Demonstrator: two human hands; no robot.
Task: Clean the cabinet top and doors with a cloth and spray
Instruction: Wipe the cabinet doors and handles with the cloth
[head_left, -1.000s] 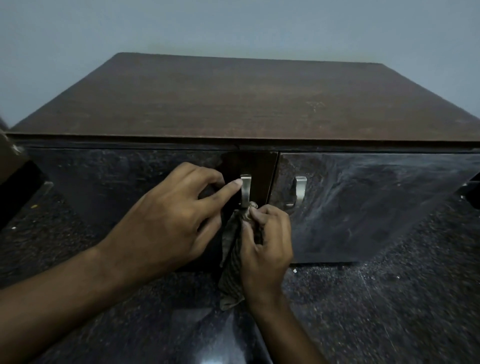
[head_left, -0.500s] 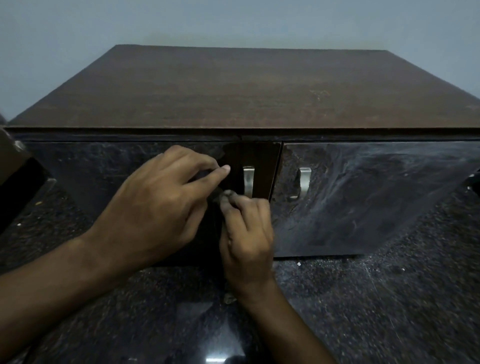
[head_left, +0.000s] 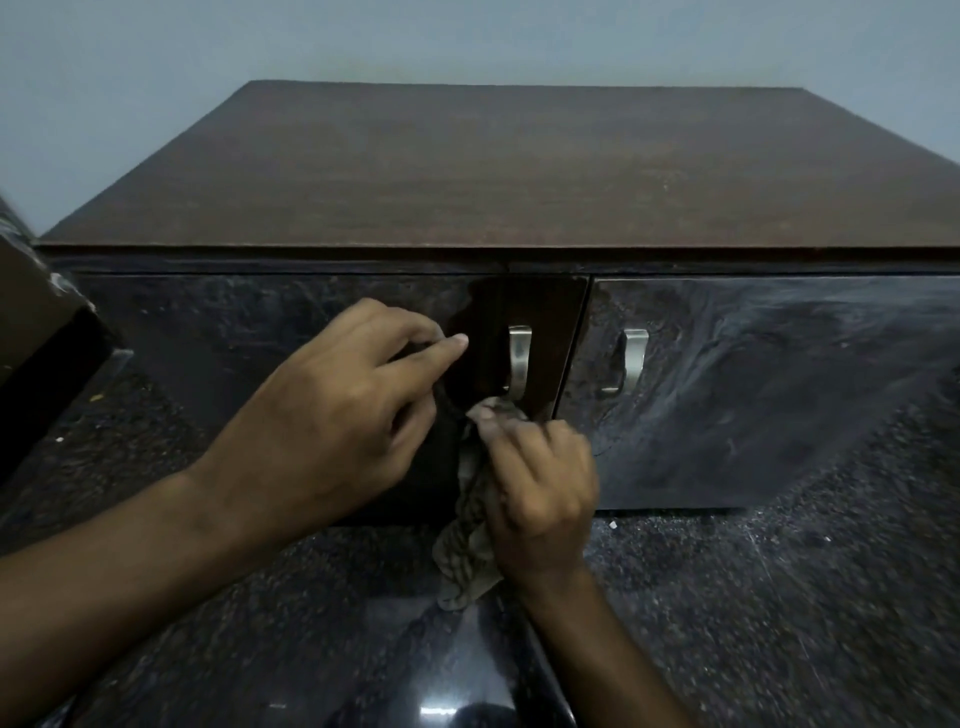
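A low cabinet with a brown wooden top (head_left: 493, 171) stands against the wall. Its two glossy dark doors, the left door (head_left: 234, 332) and the right door (head_left: 753, 384), each carry a metal handle (head_left: 519, 358) near the middle seam. My right hand (head_left: 540, 483) grips a grey patterned cloth (head_left: 467, 545) and presses its upper end against the left door just below the left handle. My left hand (head_left: 332, 426) rests against the left door beside it, index finger stretched toward the handle, other fingers curled. No spray bottle is in view.
The second handle (head_left: 631, 364) sits on the right door. A dark speckled polished floor (head_left: 779, 597) lies in front of the cabinet. A brown box-like object (head_left: 31, 322) juts in at the left edge. A pale wall is behind.
My right hand with the cloth moved left onto the door, then back down to just under the left handle. The cloth hangs in view again. My left hand stayed on the door.
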